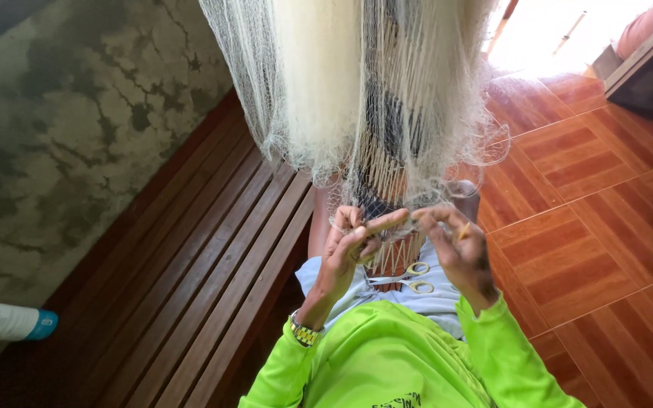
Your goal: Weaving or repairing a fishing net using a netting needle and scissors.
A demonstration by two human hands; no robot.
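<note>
Both hands meet at the lower edge of the hanging white net [364, 91]: your left hand [349, 245] pinches the mesh, your right hand [455, 245] nips a small yellow piece. The net looks light, limp, snag-prone; hold knots, not loose strands.

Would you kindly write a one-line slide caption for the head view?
Both hands, left hand and right hand, work the lower edge of a hanging white net above scissors.

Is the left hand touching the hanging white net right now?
Touching. The head view shows the left hand raised into the lower edge of the white net, its fingers pinching the mesh strands with no gap between them.
</note>
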